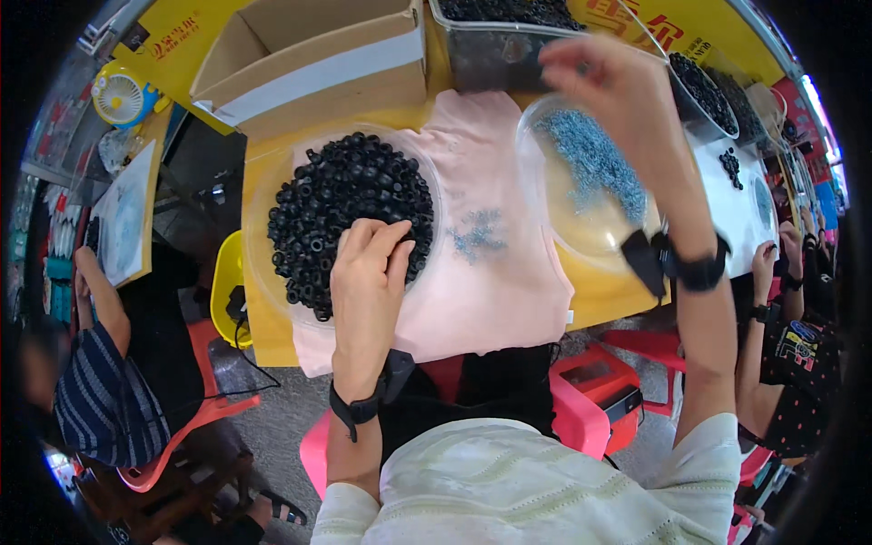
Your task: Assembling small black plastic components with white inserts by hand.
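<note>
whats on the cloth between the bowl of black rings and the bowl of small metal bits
In the head view, a small loose heap of bluish metal bits lies on the pink cloth between the two bowls; otherwise that stretch is bare cloth.

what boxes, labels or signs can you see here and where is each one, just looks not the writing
Cardboard box: far left of the table, open, brown, with a white tape strip along its side.
Yellow table covering: under everything, bright yellow with red printed characters at the far corners.
White sheet: left of the table, flat and pale, print too small to tell.
No screens in view.
</note>
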The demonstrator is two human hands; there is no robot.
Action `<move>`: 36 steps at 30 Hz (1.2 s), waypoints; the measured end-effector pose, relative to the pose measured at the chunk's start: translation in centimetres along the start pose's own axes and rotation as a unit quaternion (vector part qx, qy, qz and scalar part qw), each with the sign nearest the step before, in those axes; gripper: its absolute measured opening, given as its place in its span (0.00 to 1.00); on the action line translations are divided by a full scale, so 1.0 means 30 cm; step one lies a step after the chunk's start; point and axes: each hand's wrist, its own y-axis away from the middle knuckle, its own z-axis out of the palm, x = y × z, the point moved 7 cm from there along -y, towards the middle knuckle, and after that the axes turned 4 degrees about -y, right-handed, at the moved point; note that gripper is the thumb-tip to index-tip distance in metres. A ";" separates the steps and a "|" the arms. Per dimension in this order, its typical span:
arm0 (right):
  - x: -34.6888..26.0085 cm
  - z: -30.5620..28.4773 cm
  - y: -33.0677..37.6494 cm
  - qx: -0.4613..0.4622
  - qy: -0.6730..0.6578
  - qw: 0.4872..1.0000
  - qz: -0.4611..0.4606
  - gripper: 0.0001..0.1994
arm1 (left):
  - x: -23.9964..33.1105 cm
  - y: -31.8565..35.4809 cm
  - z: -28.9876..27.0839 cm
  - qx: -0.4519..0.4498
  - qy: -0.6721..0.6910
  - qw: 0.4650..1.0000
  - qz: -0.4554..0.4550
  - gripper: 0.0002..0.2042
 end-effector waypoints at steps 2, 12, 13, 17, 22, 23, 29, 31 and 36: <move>-0.083 0.054 0.141 -0.077 -0.050 0.995 0.035 0.07 | -0.013 0.004 0.019 -0.011 -0.002 1.000 -0.007 0.12; -0.167 0.258 0.492 -0.161 0.023 0.985 0.060 0.03 | -0.023 0.005 0.008 -0.015 0.034 0.998 -0.047 0.10; -0.162 0.267 0.495 -0.162 0.031 0.985 0.055 0.02 | -0.024 0.010 0.005 -0.011 0.039 0.998 -0.049 0.10; -0.167 0.273 0.494 -0.162 0.048 0.985 0.038 0.01 | -0.016 0.036 -0.034 0.007 0.086 0.991 -0.099 0.08; -0.182 0.239 0.504 -0.098 -0.003 0.995 0.022 0.02 | -0.040 0.104 -0.030 0.016 0.369 0.916 -0.156 0.08; -0.183 0.229 0.509 -0.091 -0.022 0.995 0.031 0.02 | -0.036 0.124 -0.017 0.004 0.459 0.869 -0.186 0.08; -0.210 0.128 0.534 -0.065 -0.235 0.956 0.165 0.09 | 0.051 0.217 -0.021 -0.035 0.580 0.801 -0.144 0.11; -0.227 0.097 0.550 -0.091 -0.256 0.944 0.189 0.10 | 0.089 0.247 -0.017 -0.042 0.590 0.791 -0.157 0.11; -0.287 0.045 0.600 -0.078 -0.413 0.867 0.268 0.08 | 0.170 0.296 0.009 -0.090 0.647 0.742 -0.150 0.12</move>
